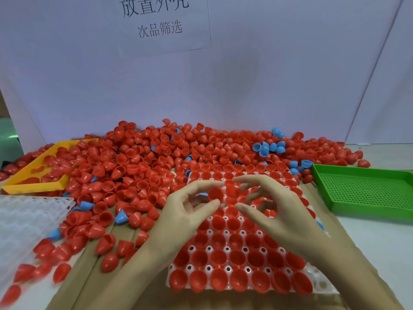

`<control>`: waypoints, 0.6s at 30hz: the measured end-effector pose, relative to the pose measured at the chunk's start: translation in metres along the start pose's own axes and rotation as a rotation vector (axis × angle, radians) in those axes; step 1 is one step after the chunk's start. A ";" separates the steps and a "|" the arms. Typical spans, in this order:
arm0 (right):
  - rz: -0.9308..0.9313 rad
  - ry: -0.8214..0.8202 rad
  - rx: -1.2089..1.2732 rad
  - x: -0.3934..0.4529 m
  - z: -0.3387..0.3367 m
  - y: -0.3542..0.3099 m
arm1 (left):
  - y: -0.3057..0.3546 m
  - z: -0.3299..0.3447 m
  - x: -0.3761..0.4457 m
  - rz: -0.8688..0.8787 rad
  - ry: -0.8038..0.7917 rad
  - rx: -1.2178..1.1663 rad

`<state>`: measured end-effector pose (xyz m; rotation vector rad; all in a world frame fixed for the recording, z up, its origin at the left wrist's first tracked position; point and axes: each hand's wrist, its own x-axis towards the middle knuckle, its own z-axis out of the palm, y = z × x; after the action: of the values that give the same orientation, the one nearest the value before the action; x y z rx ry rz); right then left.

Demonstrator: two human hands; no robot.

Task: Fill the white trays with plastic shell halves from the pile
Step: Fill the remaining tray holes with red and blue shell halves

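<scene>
My tray point(321, 284) at 6 o'clock looks nearly full; left hand point(190, 206) pinches a red shell point(215, 194), right hand point(274, 204) grip half-open, empty; spare tray point(26, 218) at 9 o'clock unfilled

The shell pile point(178, 157) crowds the table's back and left, spilling into the yellow tray point(33, 184). The white tray point(321, 285) sits in front, the green tray point(362, 191) flanks its right, with a bare strip of table point(380, 242) near it.
</scene>
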<state>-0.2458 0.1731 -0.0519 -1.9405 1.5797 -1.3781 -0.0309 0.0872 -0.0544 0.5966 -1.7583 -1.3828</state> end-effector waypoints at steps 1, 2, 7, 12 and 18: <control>0.015 0.001 0.011 0.000 0.000 0.000 | -0.001 -0.005 0.003 -0.006 0.096 0.008; 0.027 0.002 0.016 0.000 0.000 0.001 | -0.003 -0.013 0.009 -0.008 0.216 0.030; 0.055 0.006 -0.009 -0.001 -0.002 0.003 | -0.019 -0.071 0.029 -0.010 0.537 0.041; 0.044 -0.014 -0.033 -0.002 -0.001 -0.001 | -0.044 -0.092 0.032 0.060 0.414 0.467; 0.042 -0.019 -0.046 0.000 -0.003 0.000 | -0.055 -0.077 0.031 0.041 0.129 0.940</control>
<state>-0.2487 0.1742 -0.0507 -1.9291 1.6473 -1.3151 0.0082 0.0039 -0.0915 1.0910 -2.2410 -0.3948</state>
